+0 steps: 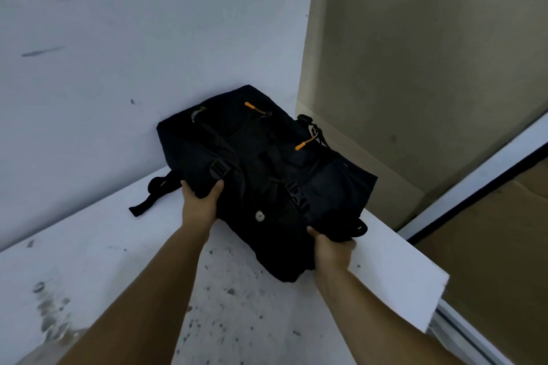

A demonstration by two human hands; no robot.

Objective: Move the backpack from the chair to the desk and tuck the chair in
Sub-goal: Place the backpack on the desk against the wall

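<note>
A black backpack (267, 169) with orange zipper pulls lies flat on the white desk (98, 249), its far end against the wall in the back corner. My left hand (199, 201) grips the bag's left edge beside a buckle. My right hand (332, 249) holds the near right corner of the bag, close to the desk's right edge. One black strap (151, 195) trails out to the left on the desk. The chair is out of view.
The white wall (118, 38) rises right behind the desk. A glass pane (415, 68) with a white frame stands to the right. The desk surface near me is stained with dark spots (231, 290). Brown floor (504, 246) shows past the desk's right edge.
</note>
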